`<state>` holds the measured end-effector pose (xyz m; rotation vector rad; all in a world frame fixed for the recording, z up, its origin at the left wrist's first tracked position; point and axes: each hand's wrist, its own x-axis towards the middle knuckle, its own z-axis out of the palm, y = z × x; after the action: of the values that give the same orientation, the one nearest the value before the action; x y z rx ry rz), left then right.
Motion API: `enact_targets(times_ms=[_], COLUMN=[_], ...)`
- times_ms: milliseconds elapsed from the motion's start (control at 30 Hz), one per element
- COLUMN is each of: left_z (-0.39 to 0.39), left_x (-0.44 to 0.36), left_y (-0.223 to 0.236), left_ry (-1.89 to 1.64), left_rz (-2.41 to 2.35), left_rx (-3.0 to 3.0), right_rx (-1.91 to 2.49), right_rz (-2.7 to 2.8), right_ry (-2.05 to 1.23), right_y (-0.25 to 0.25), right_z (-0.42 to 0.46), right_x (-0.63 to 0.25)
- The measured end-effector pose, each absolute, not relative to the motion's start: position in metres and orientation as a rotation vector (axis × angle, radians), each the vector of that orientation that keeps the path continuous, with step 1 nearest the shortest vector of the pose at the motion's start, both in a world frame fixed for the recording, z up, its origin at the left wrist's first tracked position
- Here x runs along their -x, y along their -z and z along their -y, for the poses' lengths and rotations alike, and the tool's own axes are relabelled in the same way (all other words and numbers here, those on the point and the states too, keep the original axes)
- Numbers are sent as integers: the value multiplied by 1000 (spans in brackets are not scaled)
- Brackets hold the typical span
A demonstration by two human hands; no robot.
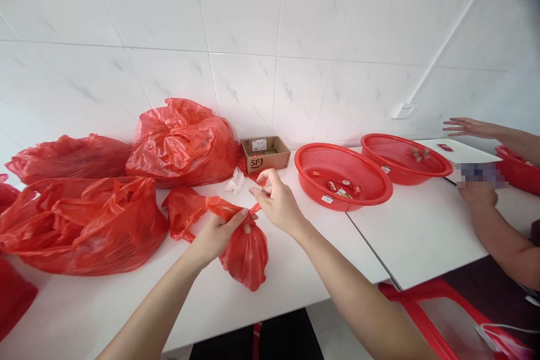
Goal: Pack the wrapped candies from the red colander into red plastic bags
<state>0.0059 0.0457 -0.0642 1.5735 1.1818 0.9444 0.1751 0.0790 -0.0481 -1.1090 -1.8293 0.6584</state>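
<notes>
Head view: nearest us, lower middle of frame, our 2 bare forearms reach in over a white table [236, 309]. L hand [217, 236] is closed on the gathered neck of a small red bag [248, 256], thumb on top; R hand [280, 202], fingers curled, pinches a thin twisted strip of same bag. The bag's full part hangs below our fingers, approx. center of frame.

Just L of it, a crumpled red bag [185, 211]. Mid-left: a wide red bag [84, 230], w/ a flatter red bag [70, 160] behind & a big bunched red bag [183, 143] to that one's R. Another, cut off, at lower L edge.

Past our hands: white tissue [235, 181] & an open cardboard box [274, 160] near the wall [244, 90]. R of center, a red basket [379, 199] w/ a few small packets [333, 187]; a 2nd basket [409, 176] behind, to its R. Far R: another person's hands [472, 126], 1 raised, 1 low by a blurred patch, nr a white board [468, 152]. Lower R corner: red stool [439, 298].
</notes>
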Motion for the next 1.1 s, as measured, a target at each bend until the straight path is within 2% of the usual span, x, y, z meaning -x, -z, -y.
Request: enact_targets(times_ms=[133,267,367,467,600,800,900,1000,1100], left_z=[-41,-37,-35,-36,-36,-31,-30,-29,-30], left_x=[-2,2,8,17,23,11,7,9,15], left_y=[58,61,63,59,56,81,86,80,67], left_ry=[-1039,-1041,-1002,-933,-890,-1239,-1338,-1296,-1197], left_rz=[-1118,-1084,-1067,-1032,-959,-1221,-1268,-1251,-1163], left_rx=[-1547,-1536,-1653,-1978,-2070,-2065,-2054,-2186,-2341], right_rx=[1094,1146,1189,1038,873,925,844,761,806], right_rz=[1615,1637,1776,1881,1882,1717,1601,1522,1626], right_ry=[-868,-1025,-876,-696,-953,-1120,-1343,-1473,-1400], right_y=[58,75,77,73,77,90,90,86,80], right_z=[-50,-29,-31,-41,-45,-30,-32,-37,-39], right_x=[-172,-172,-179,-183,-177,-164,-168,-175,-177])
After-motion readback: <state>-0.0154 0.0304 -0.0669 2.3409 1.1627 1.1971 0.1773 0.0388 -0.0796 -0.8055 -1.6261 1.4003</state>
